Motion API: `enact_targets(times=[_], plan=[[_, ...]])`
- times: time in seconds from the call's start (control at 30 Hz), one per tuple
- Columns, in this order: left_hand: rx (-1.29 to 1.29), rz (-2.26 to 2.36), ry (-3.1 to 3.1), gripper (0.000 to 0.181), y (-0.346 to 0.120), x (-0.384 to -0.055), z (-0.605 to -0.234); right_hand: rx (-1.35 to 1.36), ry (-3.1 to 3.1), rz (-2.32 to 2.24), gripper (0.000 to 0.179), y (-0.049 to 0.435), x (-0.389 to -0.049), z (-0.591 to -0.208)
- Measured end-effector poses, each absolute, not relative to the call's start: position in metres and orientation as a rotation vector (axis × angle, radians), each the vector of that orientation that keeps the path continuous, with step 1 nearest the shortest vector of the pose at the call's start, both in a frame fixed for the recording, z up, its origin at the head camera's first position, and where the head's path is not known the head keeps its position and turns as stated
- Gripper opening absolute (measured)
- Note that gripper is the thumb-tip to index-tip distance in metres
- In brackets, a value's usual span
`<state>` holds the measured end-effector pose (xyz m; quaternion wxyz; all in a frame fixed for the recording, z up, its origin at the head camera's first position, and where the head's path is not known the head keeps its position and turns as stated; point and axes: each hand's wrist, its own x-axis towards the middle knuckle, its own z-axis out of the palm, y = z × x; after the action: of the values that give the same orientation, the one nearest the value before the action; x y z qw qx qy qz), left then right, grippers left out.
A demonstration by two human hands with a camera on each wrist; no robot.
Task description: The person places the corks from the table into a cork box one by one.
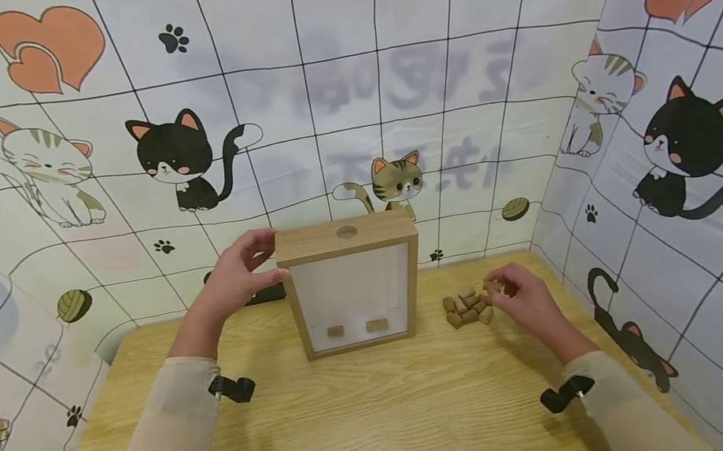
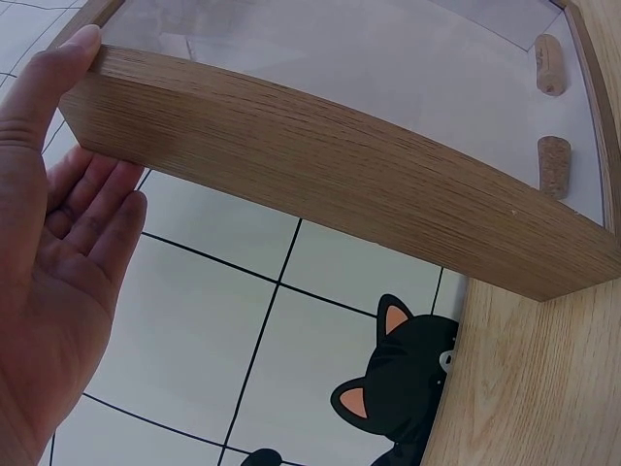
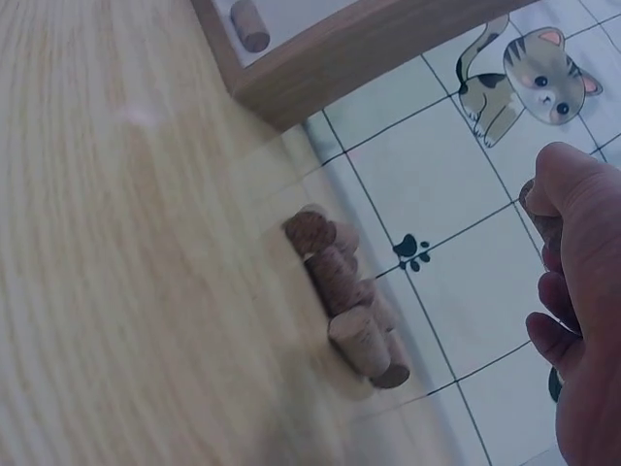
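A shallow wooden display box point(image 1: 345, 236) with a clear front and a round hole in its top stands upright on the table. Two corks point(image 1: 377, 325) lie inside on its floor. At the box's upper left corner, my left hand point(image 1: 240, 274) grips the side, thumb on the front edge and fingers toward the back. My right hand point(image 1: 523, 298) pinches a cork point(image 2: 553, 66) like these, seen as a single cork point(image 3: 529, 199) by the thumb in the right wrist view. Just left of that hand lies a small pile of corks point(image 1: 467, 310).
The wooden table point(image 1: 365, 416) has a pale grain and a bright glare near its front. A white cloth point(image 1: 271, 113) printed with cats and grid lines hangs behind the table and along both sides. Black camera mounts point(image 1: 234, 389) sit on both wrists.
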<state>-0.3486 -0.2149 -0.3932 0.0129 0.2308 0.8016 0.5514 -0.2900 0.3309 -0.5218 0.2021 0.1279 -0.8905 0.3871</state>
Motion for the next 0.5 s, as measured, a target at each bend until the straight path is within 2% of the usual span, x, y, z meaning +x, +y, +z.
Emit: enact_targets(times=[0.5], plan=[[0.706,1.716,2.493,0.078,-0.216,-0.350,-0.393,0.482,-2.385,1.052,0.022,0.305,-0.308,-0.470]])
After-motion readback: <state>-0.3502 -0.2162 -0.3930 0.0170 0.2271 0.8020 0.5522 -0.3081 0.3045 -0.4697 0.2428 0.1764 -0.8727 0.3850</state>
